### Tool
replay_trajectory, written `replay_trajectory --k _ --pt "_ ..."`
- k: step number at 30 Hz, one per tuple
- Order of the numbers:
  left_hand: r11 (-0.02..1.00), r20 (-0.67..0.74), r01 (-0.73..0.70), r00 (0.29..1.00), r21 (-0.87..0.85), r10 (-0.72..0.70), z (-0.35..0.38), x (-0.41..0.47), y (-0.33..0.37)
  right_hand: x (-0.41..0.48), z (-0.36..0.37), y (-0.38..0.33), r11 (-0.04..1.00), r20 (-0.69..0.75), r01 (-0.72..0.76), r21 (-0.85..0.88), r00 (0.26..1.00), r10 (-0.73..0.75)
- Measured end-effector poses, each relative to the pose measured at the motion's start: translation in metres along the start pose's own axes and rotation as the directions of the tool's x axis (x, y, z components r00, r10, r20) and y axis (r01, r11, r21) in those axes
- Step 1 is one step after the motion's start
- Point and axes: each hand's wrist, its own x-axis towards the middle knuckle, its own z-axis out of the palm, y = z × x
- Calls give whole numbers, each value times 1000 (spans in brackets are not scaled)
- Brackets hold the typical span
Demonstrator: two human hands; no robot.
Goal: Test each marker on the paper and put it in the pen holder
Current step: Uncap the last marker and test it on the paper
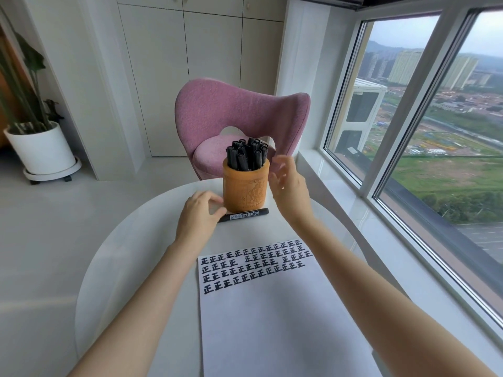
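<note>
The black labelled marker lies just in front of the tan carved cylindrical pen holder. The left hand curls over its left end, grip unclear. The right hand hovers spread and empty, right of the holder. Pinch the barrel and lift without nudging the holder.

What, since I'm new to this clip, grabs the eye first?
An orange pen holder crammed with black markers stands far across the white table, between the left hand and right hand. One loose marker lies at its base; nearer, the paper carries rows of black test marks.
</note>
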Motion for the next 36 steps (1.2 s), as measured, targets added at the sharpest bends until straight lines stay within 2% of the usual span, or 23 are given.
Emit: replay_trajectory --k 5,10,13,15,16,20,22,25,28,36 --pt "998 141 14 990 63 -23 4 -10 -11 -20 0 9 996 64 -82 -17 994 83" --pt "993 93 -28 995 119 17 6 -19 -10 -35 -6 4 965 177 -252 73 955 237" --pt "1000 20 1 1000 -16 0 0 -27 -1 -49 -14 -6 856 308 -471 212 864 399" --pt "991 44 -19 999 -134 25 -7 -36 12 -58 -18 -13 728 448 -615 301 766 461" --pt "984 79 -38 995 -172 52 -10 -41 19 -63 -19 -15 681 487 -644 350 746 455" --pt "979 284 -68 951 -191 121 -15 -64 40 -71 -19 -22 569 474 -608 553 792 386" --pt "984 338 -86 931 -158 136 -14 -76 47 -75 -20 -25 586 442 -574 573 818 369" --pt "969 349 -76 924 -236 158 -11 -88 58 -81 -24 -30 649 411 -535 541 841 351" --pt "974 336 -55 933 -219 128 -7 -94 66 -88 -27 -33 660 419 -521 541 848 324" --pt "954 356 -18 925 -298 129 -3 -108 64 -104 -37 -36 576 504 -570 586 813 291"
